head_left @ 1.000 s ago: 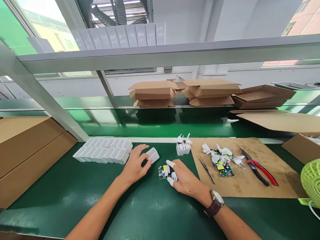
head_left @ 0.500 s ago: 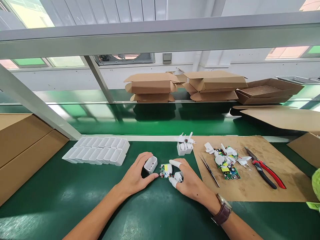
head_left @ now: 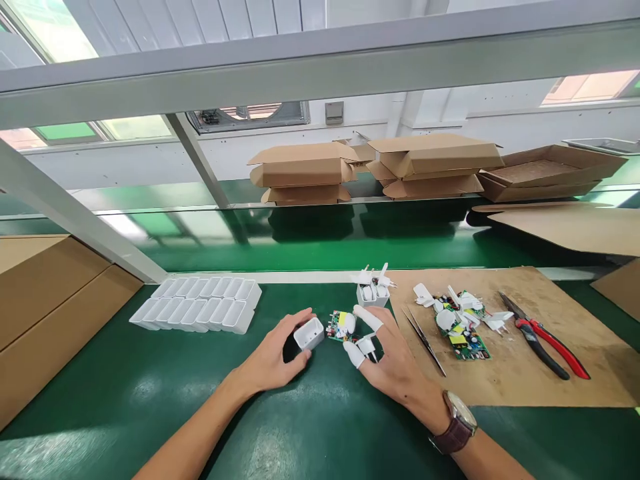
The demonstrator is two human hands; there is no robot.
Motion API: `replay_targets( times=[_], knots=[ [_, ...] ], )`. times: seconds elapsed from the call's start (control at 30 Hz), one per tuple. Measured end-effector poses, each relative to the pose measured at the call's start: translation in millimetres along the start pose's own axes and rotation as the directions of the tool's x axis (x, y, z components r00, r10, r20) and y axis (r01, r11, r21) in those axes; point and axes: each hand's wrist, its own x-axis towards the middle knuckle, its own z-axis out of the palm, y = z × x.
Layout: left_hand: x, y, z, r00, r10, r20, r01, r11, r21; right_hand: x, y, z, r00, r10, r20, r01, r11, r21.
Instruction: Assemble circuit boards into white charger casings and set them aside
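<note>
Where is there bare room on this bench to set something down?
Bare green worktop lies between the left carton and left forearm, and between that and the right forearm. Crowded: between the left hand and right hand, by the white case and circuit board, and on the brown mat, around the pliers.

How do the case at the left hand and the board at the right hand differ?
The case is white; the board is green with yellow and white parts. The case is a boxy shell; the board is flat, its components exposed. Both are over the green table.
</note>
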Motion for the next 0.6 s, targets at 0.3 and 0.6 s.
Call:
replay_targets(
  times=[0.3, 0.6],
  knots=[
    [5.6, -6.5, 1.0, 0.969, 0.028, -0.245, -0.017, 0.999, 0.046, 5.8, -11.1, 3.2, 0.999, -0.011, -0.043, 0.010, 1.000, -0.012],
    [10.7, -1.9, 26.3, 0.968, 0.025, -0.249, -0.005, 0.997, 0.081, 4.0, -18.6, 2.8, 0.994, -0.073, -0.081, 0.071, 0.997, -0.024]
  ],
)
